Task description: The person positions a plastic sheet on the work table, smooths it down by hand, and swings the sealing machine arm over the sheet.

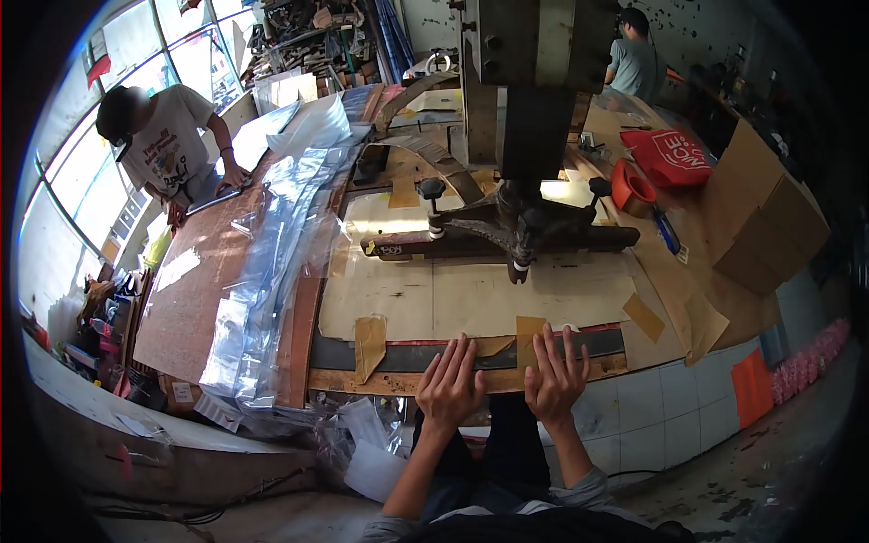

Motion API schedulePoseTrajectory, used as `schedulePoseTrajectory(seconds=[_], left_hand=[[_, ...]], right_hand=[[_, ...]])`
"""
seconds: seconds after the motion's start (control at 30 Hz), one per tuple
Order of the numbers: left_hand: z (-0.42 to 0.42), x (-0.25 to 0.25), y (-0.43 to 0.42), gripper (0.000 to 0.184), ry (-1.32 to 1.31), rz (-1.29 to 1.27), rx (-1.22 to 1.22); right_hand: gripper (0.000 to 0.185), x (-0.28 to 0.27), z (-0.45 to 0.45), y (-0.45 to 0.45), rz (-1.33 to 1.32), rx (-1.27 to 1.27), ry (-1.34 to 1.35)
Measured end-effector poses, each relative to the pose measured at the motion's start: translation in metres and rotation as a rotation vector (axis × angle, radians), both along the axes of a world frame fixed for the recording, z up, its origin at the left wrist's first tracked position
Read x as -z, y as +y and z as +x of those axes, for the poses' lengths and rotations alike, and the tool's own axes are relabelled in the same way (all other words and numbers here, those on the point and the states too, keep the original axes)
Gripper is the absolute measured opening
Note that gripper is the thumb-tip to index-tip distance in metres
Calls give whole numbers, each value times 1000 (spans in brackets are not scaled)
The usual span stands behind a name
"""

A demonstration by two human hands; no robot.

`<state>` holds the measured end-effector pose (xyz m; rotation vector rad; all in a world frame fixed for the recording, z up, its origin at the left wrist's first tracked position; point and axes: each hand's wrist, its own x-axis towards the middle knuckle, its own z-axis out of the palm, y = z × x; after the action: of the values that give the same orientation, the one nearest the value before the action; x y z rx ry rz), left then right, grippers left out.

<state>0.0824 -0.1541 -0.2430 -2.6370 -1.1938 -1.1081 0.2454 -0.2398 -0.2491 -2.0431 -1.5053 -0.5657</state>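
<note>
My left hand [449, 387] lies at the front edge of the work table, fingers stretched forward over a dark strip [412, 356]. To its right, my right hand [556, 380] rests on the same strip with its fingers spread, beside a piece of brown tape [529, 339]. Neither hand holds anything. Beyond the fingertips a pale sheet [389, 303] covers the table. Over the sheet stands a machine head [520, 222] with a long dark bar [579, 239] across its base. Another piece of tape [369, 347] is left of my hands.
Clear plastic sheets [272, 262] cover the table's left part. A person [172, 145] works there, another person [635, 63] is at the back right. On the right are an orange tape roll [633, 188], a red bag [670, 157], a blue cutter [668, 233] and a cardboard box [765, 213].
</note>
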Motion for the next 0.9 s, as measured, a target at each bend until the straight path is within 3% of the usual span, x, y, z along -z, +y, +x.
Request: schedulePoseTrajectory(seconds=[0.9], left_hand=[[4, 4, 2, 39, -71, 76, -26]], right_hand=[[40, 7, 0, 4, 112, -45, -9]])
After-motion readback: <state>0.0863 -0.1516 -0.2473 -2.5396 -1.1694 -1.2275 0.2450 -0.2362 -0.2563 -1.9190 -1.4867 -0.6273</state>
